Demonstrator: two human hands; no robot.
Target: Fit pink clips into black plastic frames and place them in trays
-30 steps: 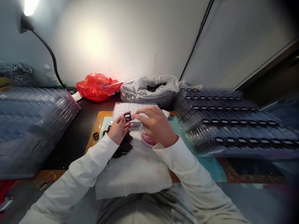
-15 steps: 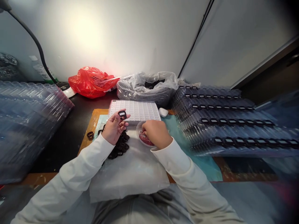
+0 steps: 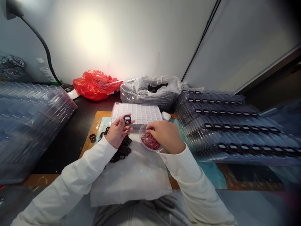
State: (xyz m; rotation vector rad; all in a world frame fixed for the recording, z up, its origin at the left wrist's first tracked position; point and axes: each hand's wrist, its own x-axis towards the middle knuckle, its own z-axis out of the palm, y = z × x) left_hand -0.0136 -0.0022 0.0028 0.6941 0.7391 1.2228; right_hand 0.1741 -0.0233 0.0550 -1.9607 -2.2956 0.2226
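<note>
A small black device with a pale window (image 3: 127, 119) is pinched upright between the thumb and fingers of my left hand (image 3: 117, 132). My right hand (image 3: 167, 134) is over the right rim of a round clear dish, thumb and fingertips pressed together; whatever they grip is too small to make out. Thin dark-red pieces (image 3: 150, 141) lie in the dish (image 3: 141, 145). Below and beside my left hand a pile of similar black devices (image 3: 122, 151) rests on a translucent sheet (image 3: 131, 175). Behind both hands stands a white gridded tray (image 3: 138, 112).
Stacked clear trays (image 3: 35, 116) fill the left side; more, with rows of black devices (image 3: 237, 128), stand at the right. A red bag (image 3: 95, 84) and a clear-bagged container (image 3: 150, 94) are at the back. A single black device (image 3: 92, 137) lies left.
My right hand has drawn up and right within the dish, uncovering more red pieces. My left hand still holds the black device. The whole view has shifted slightly.
</note>
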